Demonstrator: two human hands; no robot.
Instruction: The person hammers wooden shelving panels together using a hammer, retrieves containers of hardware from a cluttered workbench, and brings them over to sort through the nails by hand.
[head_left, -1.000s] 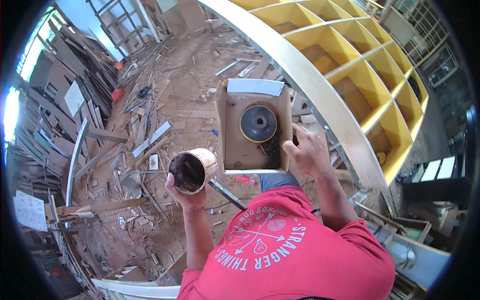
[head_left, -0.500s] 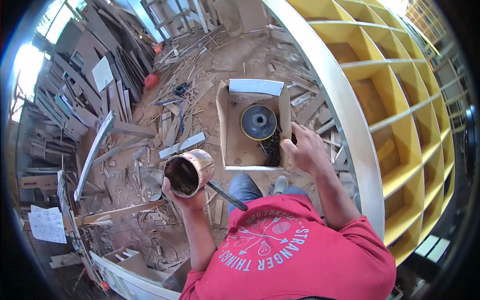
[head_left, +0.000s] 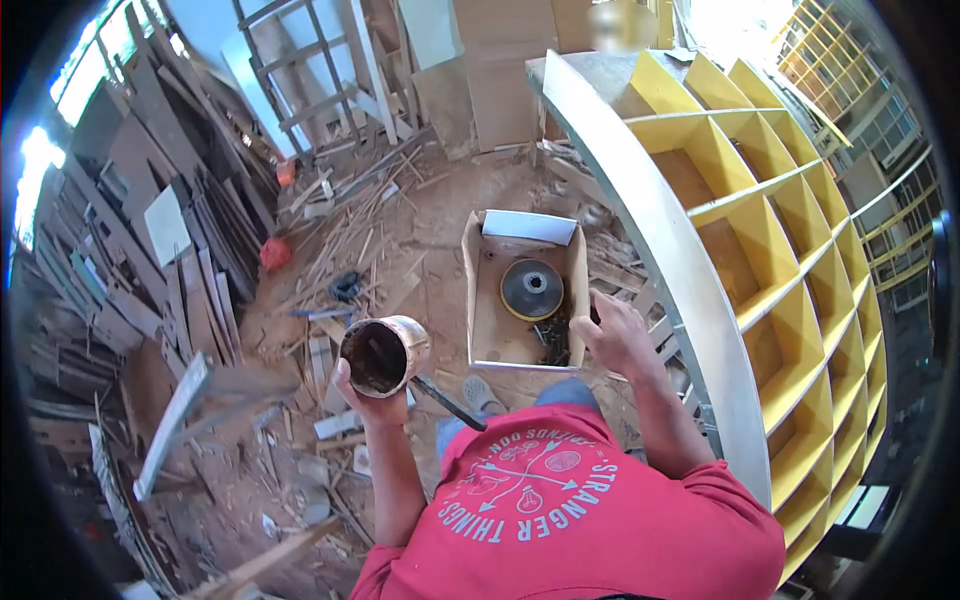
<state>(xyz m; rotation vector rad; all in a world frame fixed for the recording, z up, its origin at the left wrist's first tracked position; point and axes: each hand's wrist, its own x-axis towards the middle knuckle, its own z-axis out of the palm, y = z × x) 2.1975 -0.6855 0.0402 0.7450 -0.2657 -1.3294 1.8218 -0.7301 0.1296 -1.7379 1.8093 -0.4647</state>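
My left hand (head_left: 372,405) is wrapped round a worn, cylindrical can (head_left: 414,345), its dark, dirty mouth tilted towards me. A dark stick (head_left: 452,404) sticks out beside that hand; whether the fingers hold it too I cannot tell. My right hand (head_left: 618,338) is closed on the right side of an open cardboard box (head_left: 474,290), holding it in front of me above the floor. Inside the box lie a round black disc (head_left: 532,288) with a yellowish rim and a heap of small dark pieces (head_left: 553,343), too small to name.
A large yellow compartmented frame (head_left: 745,320) on its side runs along my right. Wood scraps (head_left: 375,235) litter the floor ahead and to the left. Boards (head_left: 120,190) lean on the left wall, and a pale plank (head_left: 172,430) juts up at left.
My view has tilted up and moved, showing more of the far wall. A shoe now shows further to the left below the box. Both hands keep their holds on can and box.
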